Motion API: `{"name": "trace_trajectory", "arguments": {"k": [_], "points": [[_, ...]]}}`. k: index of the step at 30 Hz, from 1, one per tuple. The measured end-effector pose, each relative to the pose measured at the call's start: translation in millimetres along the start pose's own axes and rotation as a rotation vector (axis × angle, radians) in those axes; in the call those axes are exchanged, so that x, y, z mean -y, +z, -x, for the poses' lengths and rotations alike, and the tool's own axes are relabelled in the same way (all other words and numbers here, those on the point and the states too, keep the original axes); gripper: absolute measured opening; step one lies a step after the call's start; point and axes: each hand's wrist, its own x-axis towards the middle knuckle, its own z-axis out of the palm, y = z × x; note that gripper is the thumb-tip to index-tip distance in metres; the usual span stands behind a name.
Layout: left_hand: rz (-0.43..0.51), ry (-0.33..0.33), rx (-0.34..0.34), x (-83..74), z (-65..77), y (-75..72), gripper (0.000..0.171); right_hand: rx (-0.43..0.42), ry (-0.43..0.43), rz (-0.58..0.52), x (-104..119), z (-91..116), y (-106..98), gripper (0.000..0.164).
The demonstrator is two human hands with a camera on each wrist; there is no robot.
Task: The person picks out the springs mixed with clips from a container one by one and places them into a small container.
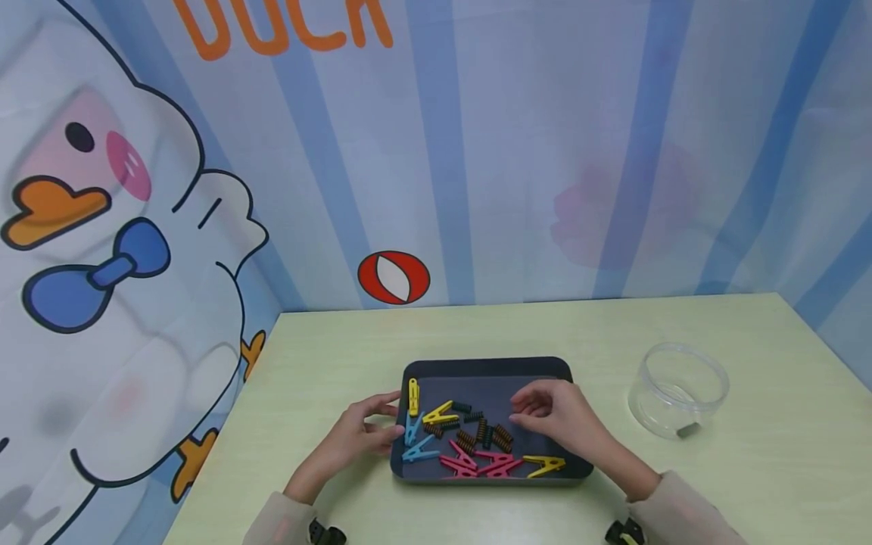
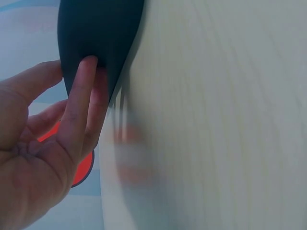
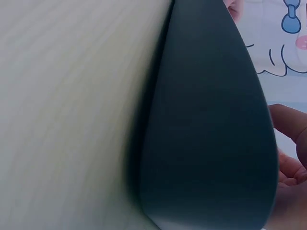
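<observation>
In the head view a dark rectangular tray (image 1: 477, 368) holds blue, yellow and pink plastic clothespin halves (image 1: 543, 465) and several small dark coil springs (image 1: 481, 431). My left hand (image 1: 354, 435) holds the tray's left edge, thumb at the rim; in the left wrist view fingers (image 2: 76, 110) press its outer wall. My right hand (image 1: 562, 416) hovers over the tray's right part, fingers bent, thumb and index tips apart, with nothing visible between them. The tray wall (image 3: 206, 120) hides part of that hand in the right wrist view.
A clear round container (image 1: 677, 390) stands right of the tray, with one small dark spring (image 1: 688, 430) at its bottom. The pale wooden table (image 1: 341, 341) meets a printed duck backdrop (image 1: 504, 151) at the back and left.
</observation>
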Motion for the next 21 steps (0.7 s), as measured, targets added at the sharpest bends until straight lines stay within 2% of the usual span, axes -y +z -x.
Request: {"name": "trace_trajectory", "arguments": {"k": [21], "points": [[0.030,0.027,0.017,3.4,-0.7,-1.5,0.059,0.038,-0.023,-0.007,-5,-4,13,0.020]]}}
